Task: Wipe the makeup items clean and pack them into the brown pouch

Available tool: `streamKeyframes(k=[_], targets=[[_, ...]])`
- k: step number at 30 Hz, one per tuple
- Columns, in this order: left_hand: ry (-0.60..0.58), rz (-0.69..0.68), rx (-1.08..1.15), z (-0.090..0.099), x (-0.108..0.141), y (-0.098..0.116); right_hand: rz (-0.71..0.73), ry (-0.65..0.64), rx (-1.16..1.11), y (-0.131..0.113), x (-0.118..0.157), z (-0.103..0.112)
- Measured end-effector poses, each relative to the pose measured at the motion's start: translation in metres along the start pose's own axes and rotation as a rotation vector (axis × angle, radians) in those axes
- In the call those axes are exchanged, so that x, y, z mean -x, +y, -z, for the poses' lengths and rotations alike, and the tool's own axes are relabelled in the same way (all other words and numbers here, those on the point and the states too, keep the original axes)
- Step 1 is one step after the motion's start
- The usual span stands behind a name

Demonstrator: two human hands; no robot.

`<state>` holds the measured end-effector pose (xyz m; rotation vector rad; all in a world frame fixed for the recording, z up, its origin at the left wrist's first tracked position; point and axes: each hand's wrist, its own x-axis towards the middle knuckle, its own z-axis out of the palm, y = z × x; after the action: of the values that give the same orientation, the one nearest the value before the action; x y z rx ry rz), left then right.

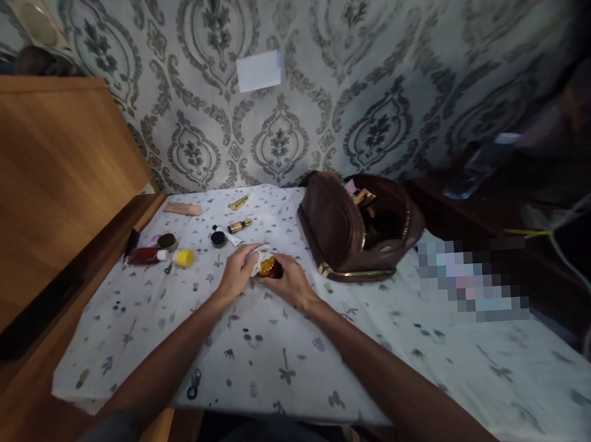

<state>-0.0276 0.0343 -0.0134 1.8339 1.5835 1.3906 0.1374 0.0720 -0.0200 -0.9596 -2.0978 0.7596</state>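
Observation:
My right hand (292,284) is closed round a small dark red container with a gold cap (268,268), held low over the middle of the table. Pinched in my left hand (238,270) is a crumpled white tissue or cloth (260,254), which presses against the container's left side. Fingers cover much of the container, so its full shape is hidden. Just beyond my left hand lie a white tube (232,237), a small round black-lidded jar (218,239) and a gold-and-black tube (240,226).
To the right stands an unzipped brown leather bag (336,225) with items inside. At left are a red bottle (147,257), a yellow-capped container (183,258) and a dark jar (167,241). A wooden panel (47,169) borders the patterned tablecloth (264,356); wallpaper rises behind.

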Motion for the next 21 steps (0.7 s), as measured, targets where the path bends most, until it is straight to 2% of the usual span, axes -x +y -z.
streamKeyframes(k=[6, 12, 16, 21], targets=[[-0.022, -0.085, -0.057, 0.002, 0.001, 0.010, 0.003, 0.003, 0.048, 0.000, 0.001, 0.000], [-0.167, -0.262, -0.119, 0.004, 0.003, 0.027, -0.088, 0.008, 0.056, 0.000, 0.002, -0.001], [-0.264, -0.372, -0.146, 0.006, 0.001, 0.033, -0.051, -0.004, 0.012, 0.000, 0.001, 0.001], [-0.298, -0.409, -0.254, 0.016, -0.002, 0.030, -0.060, 0.015, -0.019, -0.002, 0.002, 0.001]])
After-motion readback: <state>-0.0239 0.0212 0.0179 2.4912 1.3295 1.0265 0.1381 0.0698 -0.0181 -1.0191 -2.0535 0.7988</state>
